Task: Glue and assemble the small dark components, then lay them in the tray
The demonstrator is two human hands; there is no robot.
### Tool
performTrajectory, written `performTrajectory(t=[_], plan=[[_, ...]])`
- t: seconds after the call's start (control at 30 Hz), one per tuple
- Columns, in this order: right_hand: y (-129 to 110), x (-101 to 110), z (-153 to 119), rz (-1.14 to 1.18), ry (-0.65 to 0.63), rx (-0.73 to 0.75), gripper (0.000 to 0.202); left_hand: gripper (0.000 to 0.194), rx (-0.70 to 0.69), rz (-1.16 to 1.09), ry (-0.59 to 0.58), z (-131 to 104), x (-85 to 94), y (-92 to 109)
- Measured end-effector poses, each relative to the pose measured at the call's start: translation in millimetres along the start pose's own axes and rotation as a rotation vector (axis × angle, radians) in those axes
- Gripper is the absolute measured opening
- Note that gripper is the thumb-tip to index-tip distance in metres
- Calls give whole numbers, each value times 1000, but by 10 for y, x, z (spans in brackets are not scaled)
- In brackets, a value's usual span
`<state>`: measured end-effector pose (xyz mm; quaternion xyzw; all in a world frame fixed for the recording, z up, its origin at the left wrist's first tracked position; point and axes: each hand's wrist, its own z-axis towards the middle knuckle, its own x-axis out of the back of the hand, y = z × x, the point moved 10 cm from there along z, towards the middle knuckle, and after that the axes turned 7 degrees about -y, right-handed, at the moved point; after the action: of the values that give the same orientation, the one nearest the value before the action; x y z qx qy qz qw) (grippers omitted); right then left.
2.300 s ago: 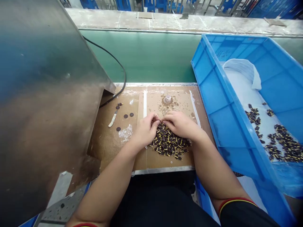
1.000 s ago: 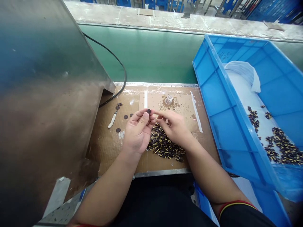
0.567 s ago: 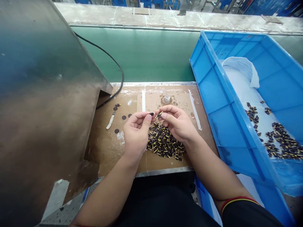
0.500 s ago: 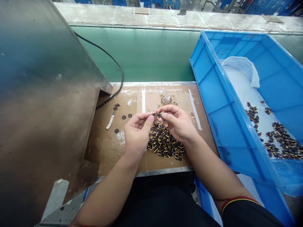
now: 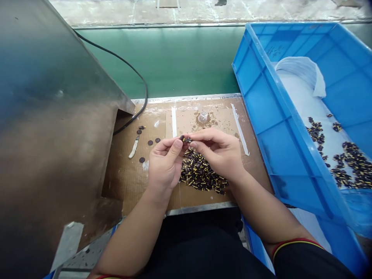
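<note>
- So the left hand [image 5: 164,162] has its grip pinched, thumb and fingers, on a small dark disc [image 5: 181,137], up above the tabletop [image 5: 130,186].
- Right hand's [image 5: 222,151] grip is pinching a black-and-yellow piece [image 5: 188,140] right next to it. Can't tell if the two actually touch.
- Looks-wise: the piece is tiny, nearly black with yellow bits; the disc is plain, dark and roundish.
- Just below the hands there's a heap of small parts [image 5: 203,172], same dark-and-yellow look, way too many to count.
- Only writing I can spot is some dark scrawl [image 5: 275,50] on the blue crate [image 5: 302,155], too blurry to read.
- Counting stuff: four loose discs [image 5: 150,142] lying left of the hands, one white-handled knife [image 5: 134,148] beside them, two white tape strips [image 5: 174,122], one clear plastic cup [image 5: 203,116].
- More dark-and-yellow parts [image 5: 353,166] sit on white sheeting [image 5: 299,93] in the crate, also uncountable.
</note>
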<state>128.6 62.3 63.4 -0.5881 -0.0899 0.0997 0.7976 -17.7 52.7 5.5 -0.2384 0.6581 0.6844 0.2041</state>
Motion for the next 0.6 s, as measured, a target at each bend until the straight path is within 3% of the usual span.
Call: performTrajectory(t=[0.1, 0.23, 0.4, 0.5, 0.6], plan=[[-71, -55, -53, -91, 7, 37, 14, 16, 72, -71, 8, 2, 17, -66], [-30, -15, -60, -20, 69, 30, 15, 16, 96, -53, 15, -5, 59, -106], [225, 540, 119, -71, 282, -48, 16, 19, 68, -39, 79, 1, 111, -89], [287, 788, 341, -242, 270, -51, 16, 22, 66, -24, 82, 6, 84, -85], [257, 839, 564, -561, 213, -18, 21, 22, 59, -8, 69, 3, 57, -74]])
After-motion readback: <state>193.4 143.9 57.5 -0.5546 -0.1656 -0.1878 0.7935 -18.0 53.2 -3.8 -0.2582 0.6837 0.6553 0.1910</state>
